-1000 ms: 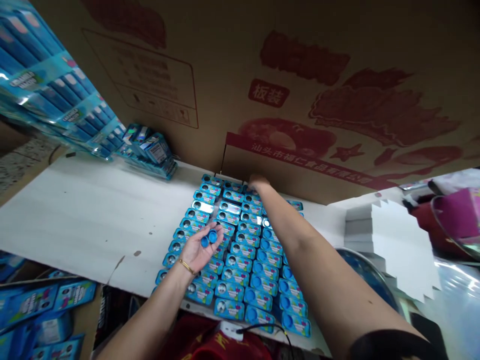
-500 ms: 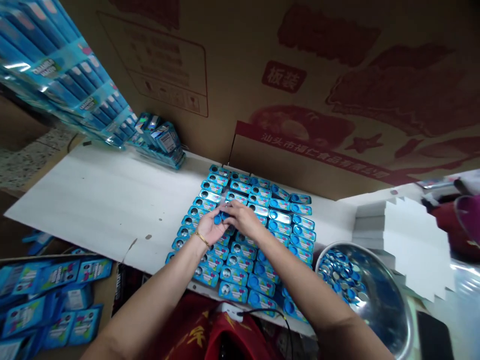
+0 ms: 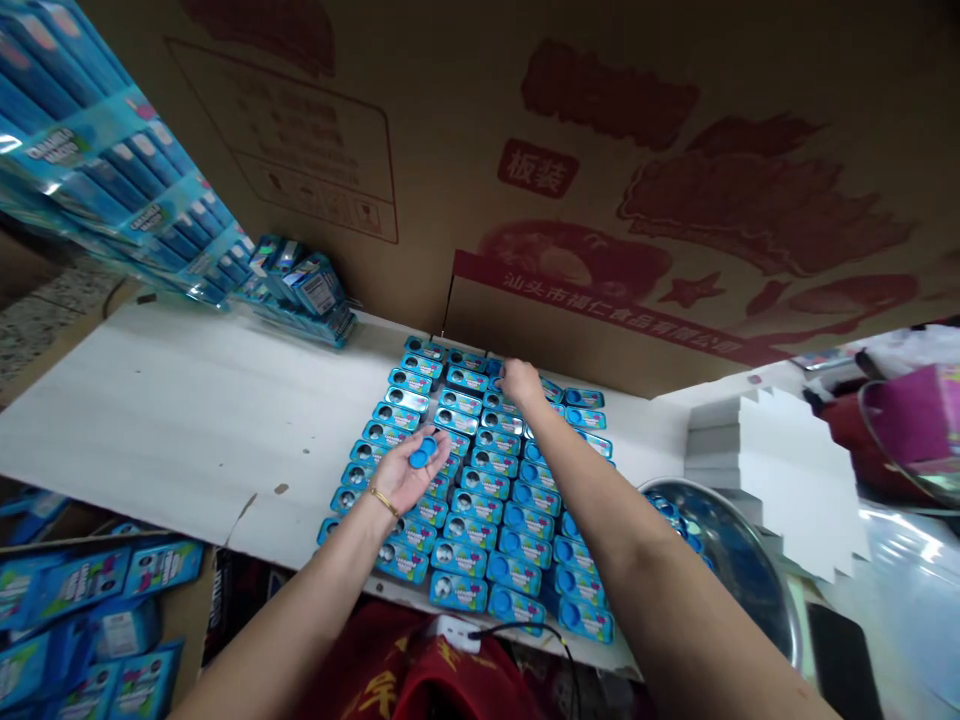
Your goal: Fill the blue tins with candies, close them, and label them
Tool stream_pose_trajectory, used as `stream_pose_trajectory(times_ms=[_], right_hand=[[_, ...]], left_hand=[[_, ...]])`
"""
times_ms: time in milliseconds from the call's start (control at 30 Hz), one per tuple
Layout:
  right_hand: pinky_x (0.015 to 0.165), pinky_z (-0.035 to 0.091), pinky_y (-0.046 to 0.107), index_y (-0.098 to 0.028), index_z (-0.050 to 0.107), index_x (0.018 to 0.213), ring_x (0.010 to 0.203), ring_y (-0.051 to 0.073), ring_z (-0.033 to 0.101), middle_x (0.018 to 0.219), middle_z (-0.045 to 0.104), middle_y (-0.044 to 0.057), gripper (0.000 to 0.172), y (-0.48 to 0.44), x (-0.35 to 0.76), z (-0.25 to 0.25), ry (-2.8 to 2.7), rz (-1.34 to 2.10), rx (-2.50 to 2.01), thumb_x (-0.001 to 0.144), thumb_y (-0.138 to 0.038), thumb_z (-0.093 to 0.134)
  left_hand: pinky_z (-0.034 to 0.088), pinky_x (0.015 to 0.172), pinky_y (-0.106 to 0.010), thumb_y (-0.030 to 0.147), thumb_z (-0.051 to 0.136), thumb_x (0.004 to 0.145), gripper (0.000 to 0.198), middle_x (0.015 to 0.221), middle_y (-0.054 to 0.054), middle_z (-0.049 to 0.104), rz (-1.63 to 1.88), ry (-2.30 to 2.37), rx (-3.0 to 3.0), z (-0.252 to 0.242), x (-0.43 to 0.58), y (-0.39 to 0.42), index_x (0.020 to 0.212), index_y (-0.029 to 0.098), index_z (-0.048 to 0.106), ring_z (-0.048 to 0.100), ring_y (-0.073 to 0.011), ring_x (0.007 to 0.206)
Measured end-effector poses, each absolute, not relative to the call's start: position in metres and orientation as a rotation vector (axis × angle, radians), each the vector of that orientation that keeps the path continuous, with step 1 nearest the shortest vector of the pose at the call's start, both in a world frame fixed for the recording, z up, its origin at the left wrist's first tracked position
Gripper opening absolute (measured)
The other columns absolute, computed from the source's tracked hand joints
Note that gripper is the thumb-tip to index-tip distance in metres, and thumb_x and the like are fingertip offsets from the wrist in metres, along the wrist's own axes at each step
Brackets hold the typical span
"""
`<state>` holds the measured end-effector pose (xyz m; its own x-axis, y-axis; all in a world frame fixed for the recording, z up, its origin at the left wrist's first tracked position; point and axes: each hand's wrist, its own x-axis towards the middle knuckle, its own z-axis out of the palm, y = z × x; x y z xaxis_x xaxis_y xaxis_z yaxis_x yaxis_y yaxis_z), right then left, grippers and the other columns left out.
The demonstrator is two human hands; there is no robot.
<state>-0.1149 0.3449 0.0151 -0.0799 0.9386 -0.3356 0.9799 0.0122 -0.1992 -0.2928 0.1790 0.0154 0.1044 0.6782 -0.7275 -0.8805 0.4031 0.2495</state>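
The left hand [image 3: 405,478] is palm up over the tins [image 3: 459,591], loosely spread, with blue caps [image 3: 422,453] resting in it. The right hand [image 3: 521,382] is at the far end of the tins, fingers bent; whether it grips anything, I cannot tell. The tins lie in columns on the white table [image 3: 187,400], between the cardboard box [image 3: 427,150] and the person.

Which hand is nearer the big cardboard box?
Right. The right hand is at the far rows of blue cases, just in front of the cardboard box; the left hand, palm up with blue discs, is farther from it, over the middle rows.
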Motion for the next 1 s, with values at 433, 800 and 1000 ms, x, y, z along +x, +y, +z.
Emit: stream_pose_trajectory(times_ms=[433, 800, 1000], right_hand=[[0.078, 0.044, 0.033, -0.018, 0.059, 0.104, 0.095, 0.024, 0.056, 0.100, 0.061, 0.013, 0.033, 0.331, -0.129, 0.028, 2.197, -0.519, 2.031, 0.073, -0.027, 0.062], [0.073, 0.041, 0.022, -0.019, 0.065, 0.080, 0.080, 0.013, 0.057, 0.082, 0.064, 0.001, 0.010, 0.258, -0.129, 0.014, 2.620, -1.126, 1.728, 0.074, -0.017, 0.057], [0.068, 0.043, 0.026, -0.015, 0.062, 0.092, 0.084, 0.020, 0.060, 0.091, 0.064, 0.009, 0.026, 0.321, -0.117, 0.019, 2.108, -0.649, 1.987, 0.068, -0.023, 0.066]], left_hand=[[0.048, 0.085, -0.035, 0.011, 0.049, 0.077, 0.023, 0.102, -0.016, 0.062, 1.113, 0.859, -0.198, 0.026, -0.292, 0.184, 0.098, 0.008, 0.058, 0.059, -0.0233, 0.098], [0.044, 0.093, -0.035, -0.001, 0.042, 0.070, 0.045, 0.107, -0.016, 0.060, 1.034, 0.784, -0.125, 0.011, -0.276, 0.178, 0.114, 0.006, 0.046, 0.058, -0.0201, 0.100], [0.044, 0.092, -0.033, 0.001, 0.044, 0.070, 0.052, 0.116, -0.021, 0.054, 1.047, 0.823, -0.113, 0.018, -0.286, 0.167, 0.122, 0.004, 0.037, 0.052, -0.0242, 0.109]])
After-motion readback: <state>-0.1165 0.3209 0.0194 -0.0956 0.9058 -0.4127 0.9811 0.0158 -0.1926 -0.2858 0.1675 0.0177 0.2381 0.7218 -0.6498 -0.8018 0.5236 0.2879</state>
